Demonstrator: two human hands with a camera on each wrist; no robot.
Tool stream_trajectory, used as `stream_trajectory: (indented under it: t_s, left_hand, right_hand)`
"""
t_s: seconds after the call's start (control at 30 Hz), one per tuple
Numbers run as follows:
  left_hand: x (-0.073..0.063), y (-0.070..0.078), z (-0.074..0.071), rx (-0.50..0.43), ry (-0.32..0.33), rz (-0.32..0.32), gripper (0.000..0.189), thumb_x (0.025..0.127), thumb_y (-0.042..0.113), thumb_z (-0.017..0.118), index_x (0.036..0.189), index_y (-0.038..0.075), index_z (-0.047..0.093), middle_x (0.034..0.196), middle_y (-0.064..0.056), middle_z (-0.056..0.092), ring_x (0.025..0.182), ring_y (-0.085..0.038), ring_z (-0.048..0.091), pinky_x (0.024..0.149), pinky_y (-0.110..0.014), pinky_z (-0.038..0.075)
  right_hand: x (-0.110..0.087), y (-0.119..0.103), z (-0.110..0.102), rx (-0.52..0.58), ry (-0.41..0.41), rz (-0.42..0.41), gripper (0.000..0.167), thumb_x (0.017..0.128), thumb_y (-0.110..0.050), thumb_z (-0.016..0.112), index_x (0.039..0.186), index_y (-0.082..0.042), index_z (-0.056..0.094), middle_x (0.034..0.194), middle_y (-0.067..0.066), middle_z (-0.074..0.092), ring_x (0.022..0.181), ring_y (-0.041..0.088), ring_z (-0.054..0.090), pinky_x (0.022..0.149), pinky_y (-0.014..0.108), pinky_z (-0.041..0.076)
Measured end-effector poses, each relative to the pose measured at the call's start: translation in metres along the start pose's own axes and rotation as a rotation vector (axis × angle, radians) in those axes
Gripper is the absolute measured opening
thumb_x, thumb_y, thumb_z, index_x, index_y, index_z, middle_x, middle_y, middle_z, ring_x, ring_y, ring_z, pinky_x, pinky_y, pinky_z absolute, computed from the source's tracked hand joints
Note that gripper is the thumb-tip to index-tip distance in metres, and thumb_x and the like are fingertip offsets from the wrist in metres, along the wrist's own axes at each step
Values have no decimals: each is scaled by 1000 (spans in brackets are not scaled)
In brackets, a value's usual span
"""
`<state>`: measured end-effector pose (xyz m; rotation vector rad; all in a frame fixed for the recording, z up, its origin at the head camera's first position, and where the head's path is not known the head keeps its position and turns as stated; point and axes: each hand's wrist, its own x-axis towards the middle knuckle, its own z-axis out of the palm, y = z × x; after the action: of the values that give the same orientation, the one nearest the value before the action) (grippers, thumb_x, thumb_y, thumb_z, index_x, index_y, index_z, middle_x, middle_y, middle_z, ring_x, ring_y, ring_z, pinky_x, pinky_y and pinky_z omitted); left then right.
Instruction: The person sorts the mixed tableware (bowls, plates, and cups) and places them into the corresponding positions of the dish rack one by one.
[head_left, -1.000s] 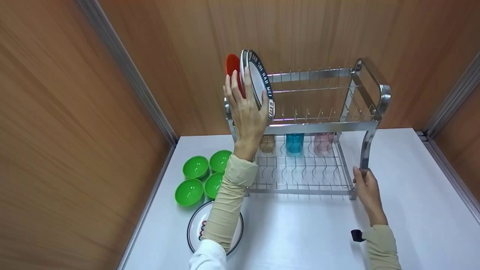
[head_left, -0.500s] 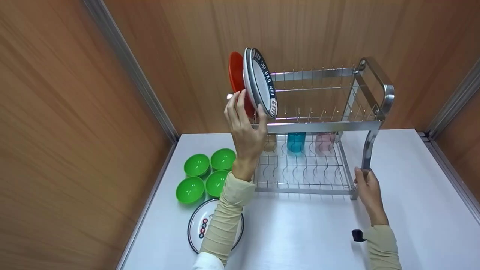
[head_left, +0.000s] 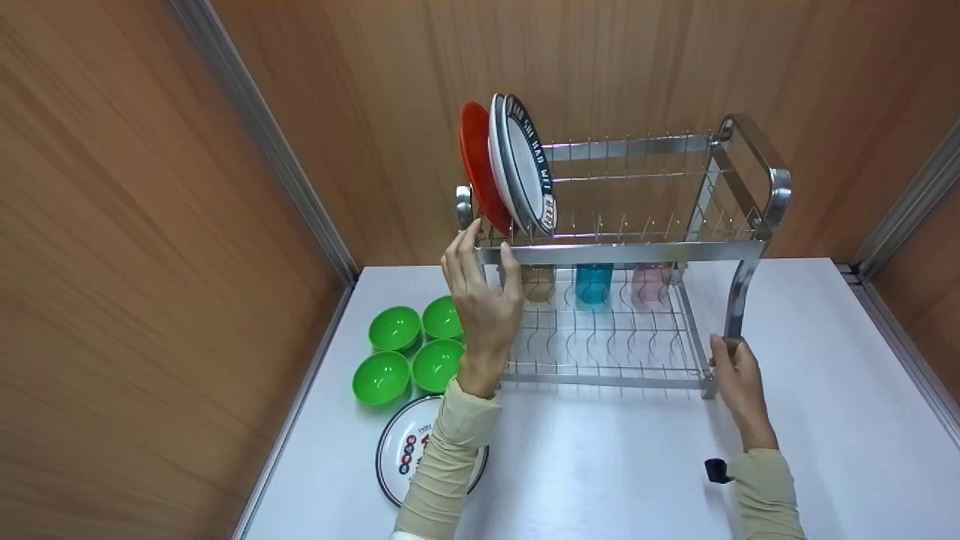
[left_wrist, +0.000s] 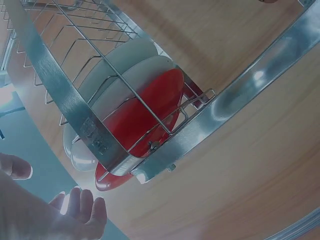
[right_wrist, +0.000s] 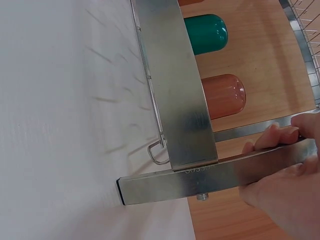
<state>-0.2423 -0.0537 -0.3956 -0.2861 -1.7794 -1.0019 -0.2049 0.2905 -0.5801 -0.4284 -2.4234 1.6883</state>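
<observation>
"Wood-grain wall behind; plates?"

"Tilted in the dish rack's top tier; left hand spread, fingers empty; right hand gripping a rack leg."

"Handling?"

"Probably stiff, slippery; pinch the rims."

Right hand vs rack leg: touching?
Touching. The right wrist view shows the right hand wrapped around the rack leg, skin against metal.

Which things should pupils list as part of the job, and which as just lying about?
Likely job things:
left hand
right hand, gripping rack
red plate
racked white plates

Apparently lying about:
green bowls
table plate
three cups
</observation>
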Motion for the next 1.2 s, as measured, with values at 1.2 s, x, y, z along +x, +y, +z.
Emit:
stream_trajectory:
  t_s: [1.2]
  left_hand:
    - [-107, -44, -77, 46, -75, -423, 37, 97, 9, 68, 131, -4, 59, 115, -18, 62, 108, -32, 57, 95, -48, 48]
  right_hand:
    - [-1, 2, -2, -12, -35, -6, 53, 108, -56, 34, 117, -6, 47, 105, 11, 52, 93, 22, 47, 71, 26, 42]
